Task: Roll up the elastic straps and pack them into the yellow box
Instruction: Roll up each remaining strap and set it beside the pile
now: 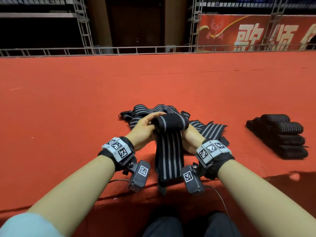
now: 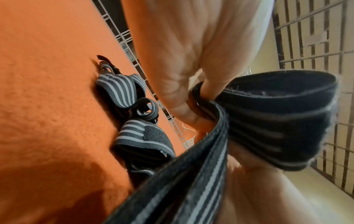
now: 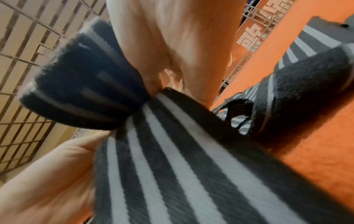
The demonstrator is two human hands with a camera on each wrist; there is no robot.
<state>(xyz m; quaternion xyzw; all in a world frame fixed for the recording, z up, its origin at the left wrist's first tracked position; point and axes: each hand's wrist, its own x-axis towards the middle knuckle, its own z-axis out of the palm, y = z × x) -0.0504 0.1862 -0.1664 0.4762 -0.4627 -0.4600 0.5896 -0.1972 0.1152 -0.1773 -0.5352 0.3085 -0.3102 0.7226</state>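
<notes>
Both hands hold one black, grey-striped elastic strap (image 1: 169,151) above the red carpet. Its upper end is wound into a short roll (image 1: 171,124) (image 2: 277,119) (image 3: 82,91). My left hand (image 1: 147,127) grips the roll's left end with curled fingers (image 2: 184,97). My right hand (image 1: 189,135) grips the right end from below, its fingers mostly hidden by the roll. The loose tail hangs down toward my knees. Behind the hands lies a heap of unrolled straps (image 1: 153,110) (image 2: 122,91). No yellow box is in view.
A stack of rolled straps (image 1: 280,134) sits on the carpet (image 1: 68,100) to the right. A metal truss rail (image 1: 119,50) borders the far edge, with a red banner (image 1: 256,31) behind. My dark trouser knees (image 1: 188,224) are at the bottom.
</notes>
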